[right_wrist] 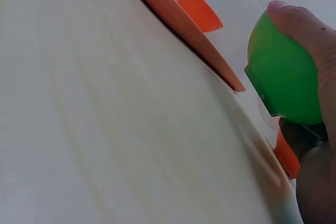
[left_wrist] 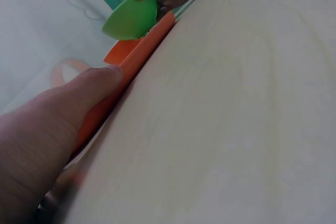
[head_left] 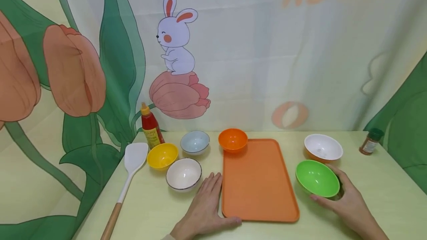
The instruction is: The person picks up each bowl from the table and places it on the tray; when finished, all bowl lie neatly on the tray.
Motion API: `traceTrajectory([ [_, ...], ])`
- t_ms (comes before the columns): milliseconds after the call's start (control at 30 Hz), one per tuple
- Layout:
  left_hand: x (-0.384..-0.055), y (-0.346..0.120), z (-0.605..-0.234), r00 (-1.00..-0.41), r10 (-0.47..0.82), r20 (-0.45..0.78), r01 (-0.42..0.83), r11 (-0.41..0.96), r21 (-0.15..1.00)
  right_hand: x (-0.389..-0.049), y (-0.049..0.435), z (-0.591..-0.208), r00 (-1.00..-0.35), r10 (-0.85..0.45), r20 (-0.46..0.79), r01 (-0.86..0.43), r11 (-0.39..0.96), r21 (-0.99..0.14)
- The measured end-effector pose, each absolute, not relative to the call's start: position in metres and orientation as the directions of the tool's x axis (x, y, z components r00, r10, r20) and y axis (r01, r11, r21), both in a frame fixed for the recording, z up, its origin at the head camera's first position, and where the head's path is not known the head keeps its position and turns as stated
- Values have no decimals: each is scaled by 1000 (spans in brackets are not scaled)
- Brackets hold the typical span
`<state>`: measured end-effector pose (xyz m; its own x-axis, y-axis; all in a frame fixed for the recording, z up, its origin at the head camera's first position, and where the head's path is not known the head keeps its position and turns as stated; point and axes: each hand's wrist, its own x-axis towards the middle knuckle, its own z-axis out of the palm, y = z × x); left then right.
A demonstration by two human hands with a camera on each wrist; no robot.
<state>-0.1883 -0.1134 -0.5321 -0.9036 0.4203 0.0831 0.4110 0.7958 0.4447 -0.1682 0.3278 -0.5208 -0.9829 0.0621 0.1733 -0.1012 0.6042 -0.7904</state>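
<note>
My right hand [head_left: 350,203] grips a green bowl [head_left: 317,179], thumb at the near side and fingers round its right side. In the right wrist view the bowl [right_wrist: 286,72] is tilted and raised off the table. An orange tray [head_left: 260,184] lies flat just left of it. My left hand [head_left: 207,208] rests at the tray's near left corner, fingers extended along the left edge and thumb along the near edge. On the tray's far left corner sits an orange bowl [head_left: 232,140]. Behind the green bowl stands a bowl that is white inside and orange outside [head_left: 323,147].
Left of the tray stand a white bowl with a dark rim [head_left: 184,174], a yellow bowl [head_left: 162,156] and a pale blue bowl [head_left: 195,142]. Farther left are a red sauce bottle [head_left: 152,129] and a white spatula [head_left: 130,169]. A green-capped spice jar [head_left: 371,142] is at far right.
</note>
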Motion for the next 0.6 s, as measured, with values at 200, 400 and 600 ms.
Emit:
traceTrajectory([
  [200,-188,-113,-532,-902,423,84,413,792,449,-171,316,-514,-980,53,192,-117,625,-772],
  [400,-188,-113,-532,-901,427,78,413,790,453,-184,302,-506,-956,4,293,-226,623,-749],
  [600,-188,-115,-532,-901,428,77,413,788,457,-209,281,-495,-947,-68,315,-299,550,-780],
])
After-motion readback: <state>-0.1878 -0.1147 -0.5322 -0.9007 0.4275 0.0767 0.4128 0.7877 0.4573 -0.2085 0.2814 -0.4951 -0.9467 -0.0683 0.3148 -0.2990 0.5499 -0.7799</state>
